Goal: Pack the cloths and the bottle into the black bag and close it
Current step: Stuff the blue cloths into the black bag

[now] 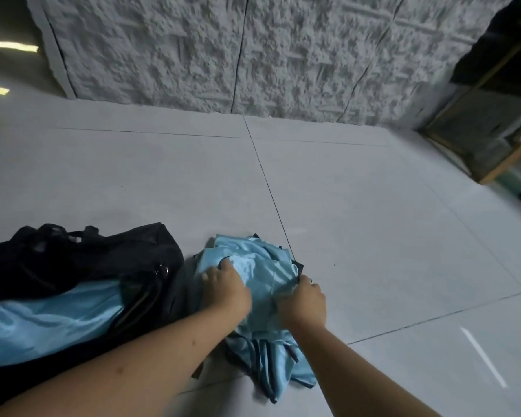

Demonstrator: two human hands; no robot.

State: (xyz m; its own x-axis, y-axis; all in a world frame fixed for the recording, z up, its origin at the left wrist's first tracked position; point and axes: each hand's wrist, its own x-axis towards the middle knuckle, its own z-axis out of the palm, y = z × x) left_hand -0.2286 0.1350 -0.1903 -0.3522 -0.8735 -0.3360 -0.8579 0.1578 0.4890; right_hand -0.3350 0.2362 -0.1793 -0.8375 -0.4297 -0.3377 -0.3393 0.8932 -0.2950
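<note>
A: At six o'clock on the floor (373, 206), my left hand (227, 291) and right hand (303, 302) both clutch the cloths (253, 266).
B: The bag (82, 257)?
A: Open at nine o'clock, one cloth inside. Next I'd lift the bundle across. No bottle visible.

Indoor room, likely a home or studio corner, pale glossy floor tiles (358, 206) with dark grout lines, white rough-textured wall panels (253, 55) along the far edge, wooden-framed stand (494, 121) in the far right corner, ceiling light reflections on the floor's left edge
</note>
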